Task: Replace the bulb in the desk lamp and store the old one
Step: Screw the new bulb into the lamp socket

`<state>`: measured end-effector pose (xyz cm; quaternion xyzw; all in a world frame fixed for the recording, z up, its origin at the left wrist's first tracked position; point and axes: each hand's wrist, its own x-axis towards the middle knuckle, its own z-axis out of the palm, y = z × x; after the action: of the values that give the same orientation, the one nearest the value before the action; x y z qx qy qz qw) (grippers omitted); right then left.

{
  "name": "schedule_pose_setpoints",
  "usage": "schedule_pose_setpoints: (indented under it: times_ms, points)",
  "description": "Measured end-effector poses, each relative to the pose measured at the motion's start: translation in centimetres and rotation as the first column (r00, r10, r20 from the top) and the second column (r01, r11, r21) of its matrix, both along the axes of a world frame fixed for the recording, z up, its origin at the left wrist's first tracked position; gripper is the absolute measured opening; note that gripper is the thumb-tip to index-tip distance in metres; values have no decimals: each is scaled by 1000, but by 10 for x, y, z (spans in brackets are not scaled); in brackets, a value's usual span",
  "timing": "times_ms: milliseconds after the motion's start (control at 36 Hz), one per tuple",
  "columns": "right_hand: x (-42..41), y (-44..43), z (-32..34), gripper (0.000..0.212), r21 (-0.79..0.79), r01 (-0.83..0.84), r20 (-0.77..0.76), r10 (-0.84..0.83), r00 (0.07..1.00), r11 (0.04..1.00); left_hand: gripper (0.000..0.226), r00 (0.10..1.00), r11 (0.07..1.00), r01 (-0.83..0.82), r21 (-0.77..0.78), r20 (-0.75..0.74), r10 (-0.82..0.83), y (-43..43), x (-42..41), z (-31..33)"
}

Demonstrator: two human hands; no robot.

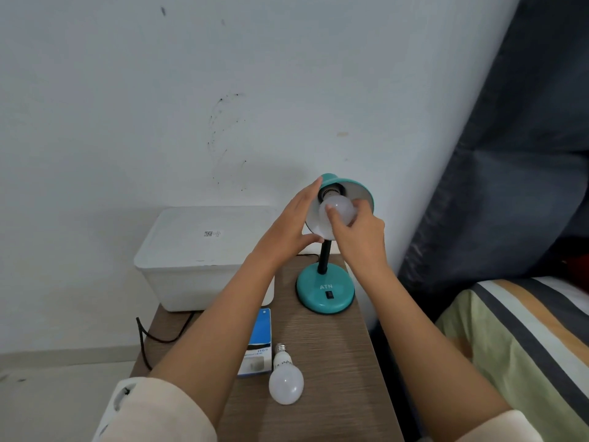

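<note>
A teal desk lamp point(325, 291) stands at the back right of a small wooden table point(334, 362), its shade point(353, 189) tipped toward me. A white bulb point(339, 208) sits in the shade's socket. My right hand point(357, 237) grips that bulb with thumb and fingers. My left hand point(290, 228) holds the shade's left rim, fingers spread along it. A second white bulb point(286, 379) lies loose on the table near me, screw base pointing away. Beside it lies a blue and white bulb box point(258, 342).
A white lidded plastic bin point(197, 256) stands at the table's back left. A black cord point(153, 336) hangs off the table's left edge. A bed with striped bedding point(526, 339) is close on the right, a dark curtain point(526, 154) above it.
</note>
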<state>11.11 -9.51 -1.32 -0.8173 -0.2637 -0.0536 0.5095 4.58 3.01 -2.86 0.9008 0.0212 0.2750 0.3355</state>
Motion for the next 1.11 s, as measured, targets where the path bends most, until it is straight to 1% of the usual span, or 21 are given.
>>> schedule_pose_setpoints:
  times_ms: [28, 111, 194, 278, 333, 389, 444, 500, 528, 611, 639, 667, 694, 750, 806, 889, 917, 972, 1028, 1056, 1111]
  points:
    - [0, 0, 0, 53, -1, -16, 2, 16, 1000, 1000, 96, 1000, 1000, 2, 1, 4, -2, 0, 0, 0]
    - [-3, -1, -1, 63, -52, -59, 81, 63, 995, 997, 93, 1000, 1000, 9, 6, 9, -9, -1, 0, 1]
    - [0, 0, -3, 57, -17, -22, 49, 23, 999, 1000, 96, 1000, 1000, 5, -3, 7, -5, -2, -1, 1]
    - [-1, 3, -3, 61, 15, -6, -44, 7, 999, 1000, 96, 1000, 1000, 5, -6, 9, -5, -2, 0, 1]
    - [-4, 4, -3, 63, 22, -17, -5, 18, 1000, 1000, 94, 1000, 1000, 8, -8, 18, -8, -2, 0, 0]
    - [-5, 4, -3, 57, 41, -24, 34, 23, 999, 999, 93, 1000, 1000, 9, -9, 26, -9, -2, -1, 0]
    - [-2, 5, -6, 50, 84, 2, -57, 3, 998, 996, 93, 1000, 1000, 6, -10, 25, -6, -2, -1, 1]
    - [0, 6, -7, 52, 105, 15, -135, 0, 991, 994, 93, 1000, 1000, 5, -1, 29, -5, -2, -1, 1]
    - [-1, 6, -7, 55, 118, 12, -138, 4, 990, 993, 93, 1000, 1000, 4, 2, 30, -4, -1, -1, 0]
    - [-7, 6, -3, 69, 120, -2, -42, 7, 999, 993, 93, 1000, 1000, 2, 1, 29, -3, -1, 0, -1]
    - [-7, 6, -2, 71, 104, -3, -11, 4, 1000, 995, 93, 1000, 1000, 1, 1, 25, -2, -1, 1, -2]
    - [-7, 6, -3, 68, 92, -2, 1, 2, 1000, 996, 94, 1000, 1000, 0, -1, 22, 0, 0, 1, -2]
    - [-5, 5, -4, 61, 93, 3, -11, -2, 1000, 996, 94, 1000, 1000, -2, -8, 19, 2, 0, 1, -2]
    - [-5, 4, -3, 52, 120, 22, -86, -11, 996, 993, 96, 1000, 1000, -7, -12, 17, 7, 1, 0, -1]
    - [-4, 4, -4, 54, 122, 21, -107, -8, 994, 992, 96, 1000, 1000, -5, -1, 18, 5, 1, 0, -1]
    - [-6, 6, -5, 64, 80, -9, -42, 13, 999, 997, 95, 1000, 1000, 2, -2, 21, -2, 1, 2, -1]
    - [-5, 6, -6, 62, 70, -4, -42, 7, 999, 998, 95, 1000, 1000, 3, 1, 21, -3, 1, 2, -1]
    - [-4, 6, -6, 55, 82, 22, -97, -14, 995, 996, 95, 1000, 1000, 2, 2, 19, -2, 0, 2, -1]
    - [-3, 7, -6, 57, 92, 29, -125, -17, 992, 995, 95, 1000, 1000, -1, 3, 19, 0, 0, 2, 0]
    - [-5, 7, -6, 61, 98, 19, -114, -8, 993, 995, 95, 1000, 1000, 0, 2, 21, 0, 1, 2, -1]
    - [-8, 8, -5, 69, 104, 4, -27, -1, 1000, 995, 93, 1000, 1000, 0, 0, 25, 0, 1, 2, -1]
